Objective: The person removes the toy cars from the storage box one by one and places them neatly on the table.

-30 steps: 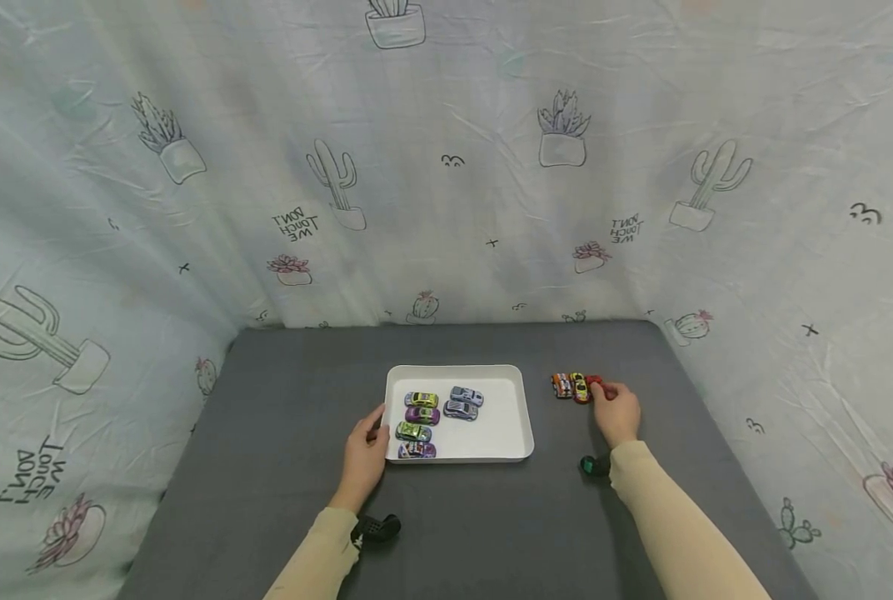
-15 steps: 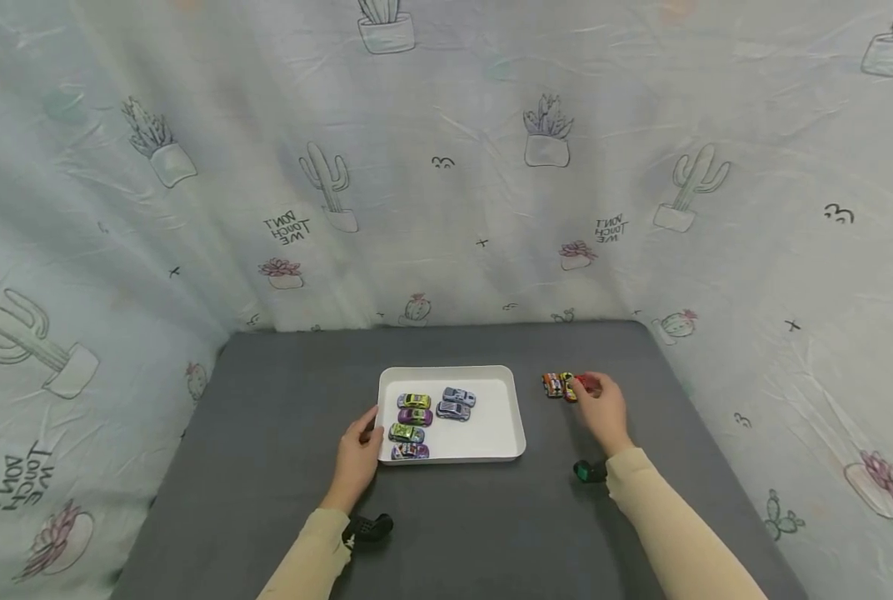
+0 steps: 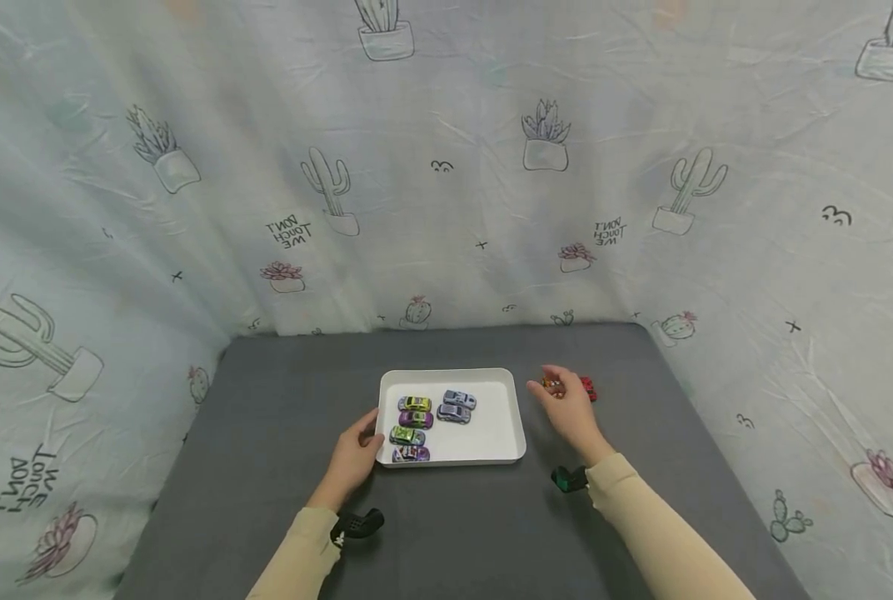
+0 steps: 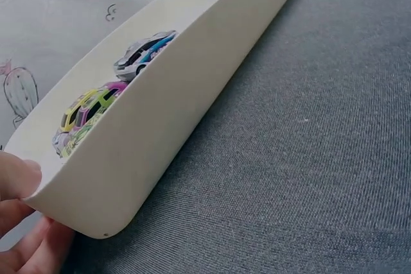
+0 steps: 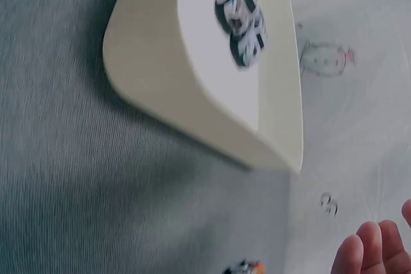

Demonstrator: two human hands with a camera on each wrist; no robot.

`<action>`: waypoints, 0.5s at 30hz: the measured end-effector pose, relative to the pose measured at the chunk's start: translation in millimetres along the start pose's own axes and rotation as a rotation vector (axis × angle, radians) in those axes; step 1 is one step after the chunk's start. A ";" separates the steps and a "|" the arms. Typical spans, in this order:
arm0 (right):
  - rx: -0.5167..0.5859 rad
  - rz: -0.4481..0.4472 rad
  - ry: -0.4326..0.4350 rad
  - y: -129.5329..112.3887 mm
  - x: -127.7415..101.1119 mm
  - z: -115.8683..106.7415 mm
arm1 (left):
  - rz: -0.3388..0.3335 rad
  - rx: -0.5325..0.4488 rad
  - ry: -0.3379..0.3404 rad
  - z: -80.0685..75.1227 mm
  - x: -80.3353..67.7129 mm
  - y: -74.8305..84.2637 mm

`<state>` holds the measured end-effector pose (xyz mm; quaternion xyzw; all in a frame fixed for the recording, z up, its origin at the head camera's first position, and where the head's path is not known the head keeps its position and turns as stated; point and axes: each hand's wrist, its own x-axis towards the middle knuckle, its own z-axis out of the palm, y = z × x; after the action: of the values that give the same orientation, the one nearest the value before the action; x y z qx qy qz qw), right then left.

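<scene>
My left hand (image 3: 355,457) holds the left side of a white tray (image 3: 493,440). In the left wrist view, its thumb (image 4: 18,176) lies over the tray rim and the fingers are outside the wall. Toy cars (image 3: 415,419) in yellow, purple and green stand in a column at the tray's left, beside two silver toy cars (image 3: 454,413). To the right of the tray, my right hand (image 3: 572,417) hovers with thumb and fingers apart over an orange toy car (image 3: 551,386), partly hiding it. A red toy car (image 3: 588,387) shows behind that hand. The yellow car there is hidden.
A dark grey cloth-covered table (image 3: 461,525) lies under everything. A pale printed curtain (image 3: 446,208) hangs behind it and at both sides. Black wrist cameras (image 3: 358,525) are strapped to both wrists.
My right hand has moved left, from the red toy car past the yellow one to above the orange one. The left hand has stayed on the tray. The head view has shifted slightly.
</scene>
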<state>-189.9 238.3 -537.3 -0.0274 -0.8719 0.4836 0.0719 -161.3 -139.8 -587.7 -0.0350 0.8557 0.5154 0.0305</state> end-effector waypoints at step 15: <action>0.002 -0.032 -0.235 -28.7 -9.5 50.6 | -0.067 -0.135 -0.063 -6.5 4.5 -9.1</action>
<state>-187.6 179.5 -540.3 0.0436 -0.8742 0.4831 -0.0233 -165.0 -149.8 -593.1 -0.0494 0.8161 0.5713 0.0722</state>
